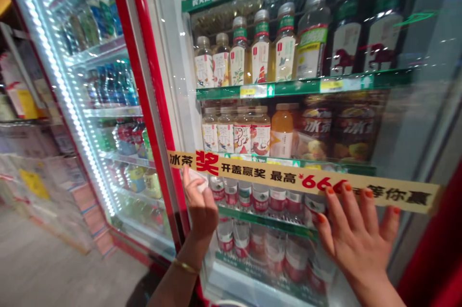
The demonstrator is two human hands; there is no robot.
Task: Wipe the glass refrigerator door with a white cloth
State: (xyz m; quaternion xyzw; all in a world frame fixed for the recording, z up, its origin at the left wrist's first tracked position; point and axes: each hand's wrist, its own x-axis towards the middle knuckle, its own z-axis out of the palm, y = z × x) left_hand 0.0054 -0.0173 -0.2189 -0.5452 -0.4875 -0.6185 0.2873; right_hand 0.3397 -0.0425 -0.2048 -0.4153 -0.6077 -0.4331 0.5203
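A long cream strip sticker (265, 173) with black and red lettering runs across the glass door (173, 81) of a drinks fridge, tilting slightly down to the right. My left hand (202, 208) is closed on a white tissue or cloth (199, 178) at the strip's left part, its index fingertip just under the lettering. My right hand (361, 235) lies open with fingers spread, its fingertips on the lower edge of the strip near the red numbers. Whether the white piece is folded is hidden by my fingers.
Behind the glass, shelves carry several tea bottles (260, 52), an orange drink bottle (282, 131) and red-labelled bottles (260, 196). A red door frame (144, 57) divides this fridge from a lit one at left. Stacked cartons (83, 201) stand on the floor (39, 268) beyond.
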